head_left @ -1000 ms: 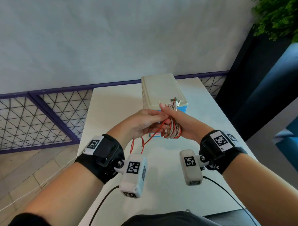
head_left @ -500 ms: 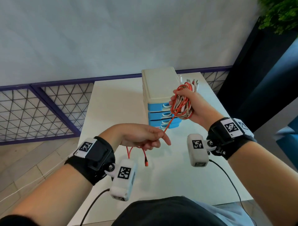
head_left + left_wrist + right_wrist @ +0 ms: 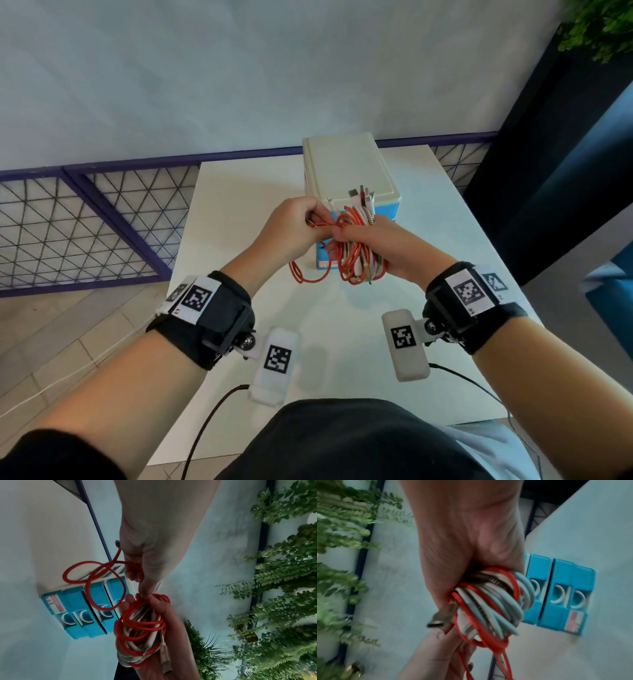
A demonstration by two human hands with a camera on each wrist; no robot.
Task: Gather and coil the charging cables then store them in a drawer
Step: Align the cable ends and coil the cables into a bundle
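Charging cables (image 3: 359, 253), red, white and braided, are being held as a coiled bundle above a white counter (image 3: 239, 192), with plugs sticking up from the top of the coil. The bundle is being gripped by the right hand (image 3: 387, 246), its fingers curled round the loops. A loose red cable (image 3: 301, 270) is being pinched between the curled fingers of the left hand (image 3: 294, 226), just beside the bundle, and a slack loop of it is hanging below that hand. Both hands are being kept close together in front of a small drawer unit (image 3: 349, 168) with a cream top and blue drawer fronts, all pushed in, standing on the counter. Green foliage (image 3: 283, 574) is being shown at the edge of the wrist views.
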